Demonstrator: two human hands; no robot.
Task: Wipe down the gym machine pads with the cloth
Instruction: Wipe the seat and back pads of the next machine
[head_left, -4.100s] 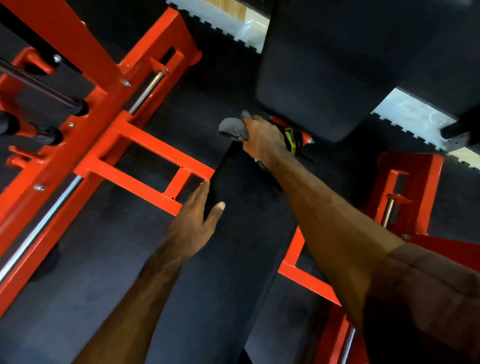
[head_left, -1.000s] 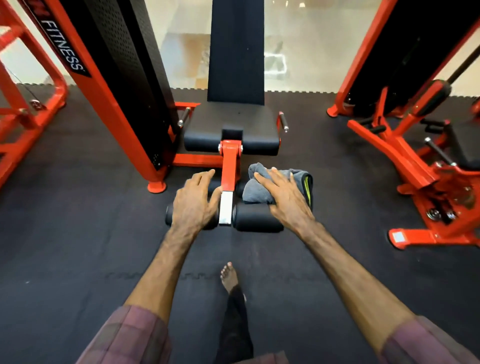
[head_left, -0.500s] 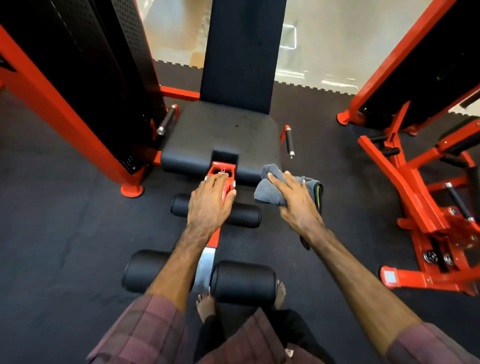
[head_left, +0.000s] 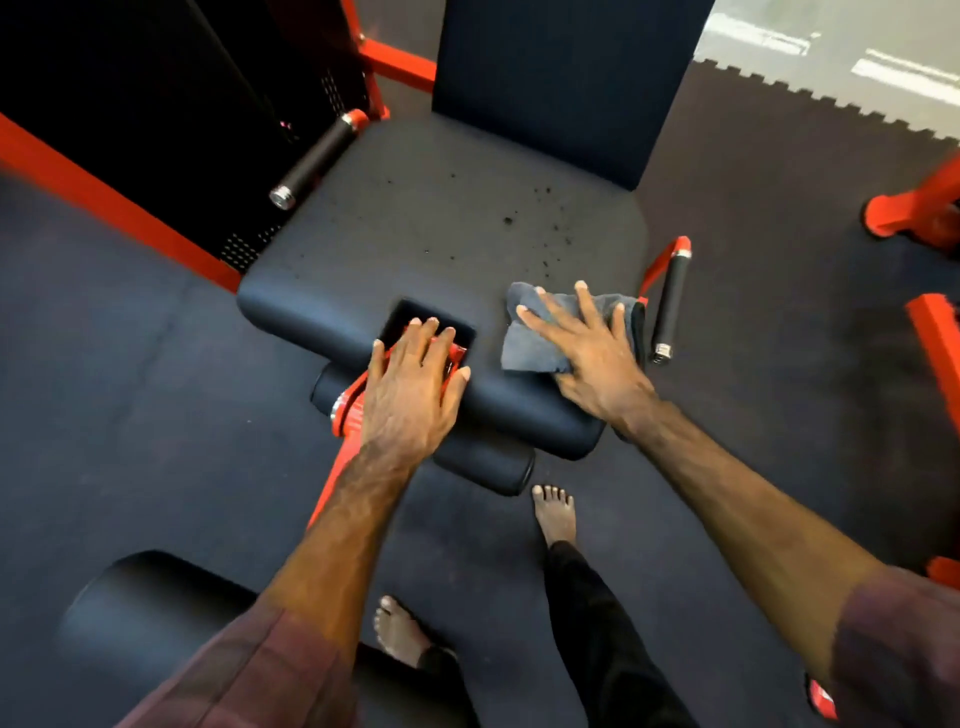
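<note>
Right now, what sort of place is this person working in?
Most likely a gym. A red-framed machine has a black padded seat and upright back pad, rubber-grip side handles, and interlocking rubber floor mats. The right hand presses a grey cloth on the seat.

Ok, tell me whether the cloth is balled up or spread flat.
Mostly flat: the cloth lies loosely folded on the seat pad, pressed under the right hand's straight fingers.

- The black seat pad (head_left: 415, 218) is seen speckled with small dark crumbs.
- A grey cloth (head_left: 535, 338) is laid flat on its front right part.
- The cloth is pressed by the right hand (head_left: 592, 353).
</note>
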